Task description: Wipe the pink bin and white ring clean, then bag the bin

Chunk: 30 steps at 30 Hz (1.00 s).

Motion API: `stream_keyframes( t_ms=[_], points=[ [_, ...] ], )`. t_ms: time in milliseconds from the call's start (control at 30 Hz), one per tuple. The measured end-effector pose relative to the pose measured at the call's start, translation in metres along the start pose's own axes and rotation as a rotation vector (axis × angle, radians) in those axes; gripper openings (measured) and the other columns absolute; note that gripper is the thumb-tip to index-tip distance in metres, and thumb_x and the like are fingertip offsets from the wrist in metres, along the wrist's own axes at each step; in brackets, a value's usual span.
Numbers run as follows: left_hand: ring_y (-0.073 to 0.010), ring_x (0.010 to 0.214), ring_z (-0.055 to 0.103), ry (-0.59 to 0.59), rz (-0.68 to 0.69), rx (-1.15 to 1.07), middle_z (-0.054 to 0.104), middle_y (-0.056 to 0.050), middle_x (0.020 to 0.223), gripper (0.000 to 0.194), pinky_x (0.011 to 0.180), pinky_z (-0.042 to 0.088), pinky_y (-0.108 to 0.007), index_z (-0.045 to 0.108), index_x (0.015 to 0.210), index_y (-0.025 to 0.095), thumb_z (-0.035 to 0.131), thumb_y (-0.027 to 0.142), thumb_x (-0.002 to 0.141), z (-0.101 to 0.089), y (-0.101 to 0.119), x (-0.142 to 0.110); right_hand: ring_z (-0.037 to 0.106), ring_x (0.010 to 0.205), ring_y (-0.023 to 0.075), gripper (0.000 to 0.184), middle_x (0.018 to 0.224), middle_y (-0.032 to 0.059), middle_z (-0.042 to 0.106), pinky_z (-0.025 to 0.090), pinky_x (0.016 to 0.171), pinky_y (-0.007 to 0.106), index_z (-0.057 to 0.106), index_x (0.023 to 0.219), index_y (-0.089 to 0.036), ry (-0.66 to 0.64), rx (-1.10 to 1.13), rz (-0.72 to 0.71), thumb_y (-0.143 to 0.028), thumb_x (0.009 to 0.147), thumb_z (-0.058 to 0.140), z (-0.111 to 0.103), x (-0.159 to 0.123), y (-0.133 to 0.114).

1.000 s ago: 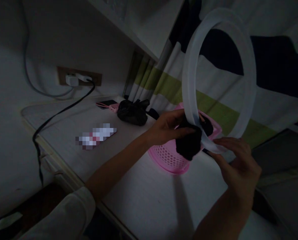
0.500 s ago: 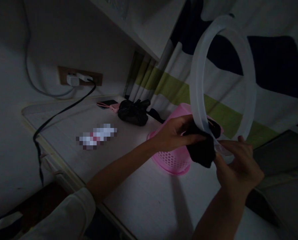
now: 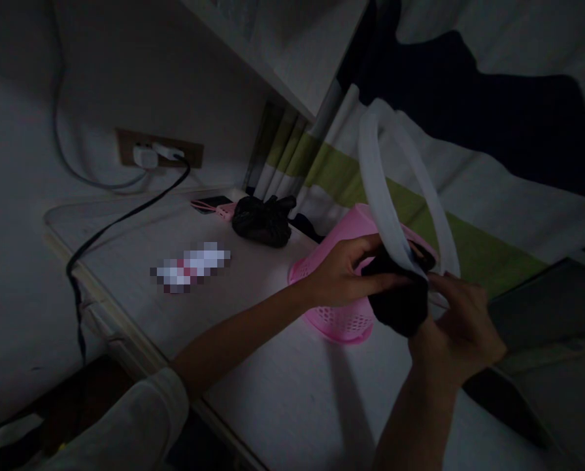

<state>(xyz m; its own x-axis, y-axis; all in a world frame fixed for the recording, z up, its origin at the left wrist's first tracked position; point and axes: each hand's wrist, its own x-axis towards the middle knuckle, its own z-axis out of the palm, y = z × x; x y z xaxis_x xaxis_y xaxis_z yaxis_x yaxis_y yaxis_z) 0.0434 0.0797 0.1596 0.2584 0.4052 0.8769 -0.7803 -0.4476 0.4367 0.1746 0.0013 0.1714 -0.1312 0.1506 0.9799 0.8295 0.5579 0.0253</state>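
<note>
A white ring-shaped band (image 3: 379,176) rises tilted above both hands, its lower end meeting a bunched piece of soft black material (image 3: 400,304). My left hand (image 3: 344,275) is closed on the black material, thumb in front and fingers behind. From the right, my right hand (image 3: 461,327) pinches the lower part of the white ring where it meets the black material. Its fingertips are partly hidden. Just behind the hands, a pink perforated plastic basket (image 3: 344,320) rests on the white table (image 3: 272,366).
A knotted black plastic bag (image 3: 261,222), a pink power bank (image 3: 226,210) and a dark flat item (image 3: 208,204) lie at the back. A blurred-out item (image 3: 191,267) is nearer. A black cord (image 3: 125,222) hangs from the wall socket (image 3: 125,147). A striped curtain (image 3: 508,137) hangs behind.
The white ring has come down and tilted, now looking narrower. My right hand has shifted slightly left, towards my left hand. The basket and table items stay put.
</note>
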Motion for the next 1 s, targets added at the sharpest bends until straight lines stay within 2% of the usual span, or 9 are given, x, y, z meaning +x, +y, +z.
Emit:
stream_keyframes(
  t_ms=[100,167,267,333,500,633,733,867,1000],
  points=[
    [-0.0161,0.097,0.059,-0.075,0.025,0.063,0.065,-0.006,0.098,0.026,0.094,0.042,-0.031,0.063,0.096,0.015,0.069,0.027,0.074,-0.003,0.010,0.001,0.056,0.073,0.0197,0.017,0.077,0.0025,0.060,0.046,0.078,0.044,0.062,0.091,-0.024,-0.015,-0.030,-0.045,-0.022,0.075,0.068,0.000,0.001,0.001],
    [-0.0173,0.099,0.059,-0.143,0.014,0.118,0.066,-0.006,0.099,0.024,0.094,0.042,-0.031,0.063,0.095,0.014,0.068,0.026,0.075,-0.005,0.019,0.002,0.056,0.074,0.0201,0.017,0.078,0.0032,0.061,0.045,0.082,0.046,0.060,0.092,-0.023,-0.071,-0.066,-0.098,-0.029,0.077,0.065,-0.002,0.001,0.004],
    [-0.0180,0.101,0.059,-0.243,0.003,0.161,0.065,-0.006,0.099,0.022,0.094,0.043,-0.031,0.063,0.095,0.014,0.066,0.025,0.076,-0.010,0.029,0.003,0.056,0.080,0.0216,0.029,0.083,0.0049,0.062,0.040,0.089,0.049,0.058,0.096,-0.022,-0.177,-0.066,-0.166,-0.043,0.077,0.065,-0.009,0.002,0.011],
    [-0.0174,0.100,0.059,-0.278,0.017,0.161,0.065,-0.006,0.097,0.021,0.094,0.043,-0.030,0.064,0.094,0.015,0.066,0.025,0.076,-0.015,0.033,0.004,0.056,0.087,0.0233,0.036,0.088,0.0055,0.062,0.037,0.094,0.052,0.059,0.098,-0.021,-0.263,-0.042,-0.161,-0.048,0.074,0.066,-0.016,0.002,0.019],
    [-0.0143,0.089,0.060,-0.221,0.117,0.082,0.064,-0.003,0.089,0.019,0.091,0.044,-0.029,0.065,0.093,0.019,0.065,0.030,0.076,-0.028,0.042,0.006,0.056,0.102,0.0252,0.028,0.100,0.0048,0.063,0.029,0.100,0.056,0.063,0.096,-0.024,-0.483,-0.038,-0.044,-0.039,0.073,0.069,-0.030,-0.002,0.044],
    [-0.0179,0.086,0.061,-0.159,0.021,0.085,0.064,-0.003,0.082,0.027,0.088,0.046,-0.033,0.066,0.085,0.019,0.070,0.042,0.071,-0.031,0.047,0.007,0.057,0.101,0.0235,0.030,0.101,0.0027,0.063,0.026,0.103,0.056,0.064,0.099,-0.028,-0.562,0.005,0.027,-0.038,0.072,0.070,-0.037,-0.006,0.055],
    [-0.0195,0.090,0.062,-0.140,0.021,0.085,0.065,-0.004,0.085,0.030,0.089,0.046,-0.035,0.066,0.087,0.019,0.069,0.044,0.071,-0.031,0.045,0.007,0.058,0.095,0.0214,0.034,0.097,0.0016,0.063,0.024,0.106,0.055,0.063,0.103,-0.029,-0.625,0.090,0.052,-0.037,0.071,0.072,-0.044,-0.006,0.054],
    [-0.0218,0.095,0.062,-0.099,0.006,0.101,0.067,-0.005,0.090,0.037,0.091,0.045,-0.036,0.066,0.085,0.019,0.067,0.052,0.070,-0.030,0.044,0.006,0.058,0.089,0.0190,0.029,0.091,0.0004,0.062,0.020,0.109,0.055,0.064,0.105,-0.029,-0.674,0.173,0.078,-0.036,0.077,0.066,-0.055,-0.004,0.048],
    [-0.0231,0.099,0.061,-0.060,-0.035,0.098,0.067,-0.005,0.093,0.041,0.092,0.046,-0.037,0.067,0.085,0.018,0.070,0.054,0.066,-0.031,0.042,0.007,0.058,0.089,0.0187,0.026,0.089,-0.0003,0.060,0.018,0.110,0.056,0.065,0.101,-0.030,-0.649,0.146,0.090,-0.034,0.076,0.067,-0.059,-0.004,0.046]
  ],
)
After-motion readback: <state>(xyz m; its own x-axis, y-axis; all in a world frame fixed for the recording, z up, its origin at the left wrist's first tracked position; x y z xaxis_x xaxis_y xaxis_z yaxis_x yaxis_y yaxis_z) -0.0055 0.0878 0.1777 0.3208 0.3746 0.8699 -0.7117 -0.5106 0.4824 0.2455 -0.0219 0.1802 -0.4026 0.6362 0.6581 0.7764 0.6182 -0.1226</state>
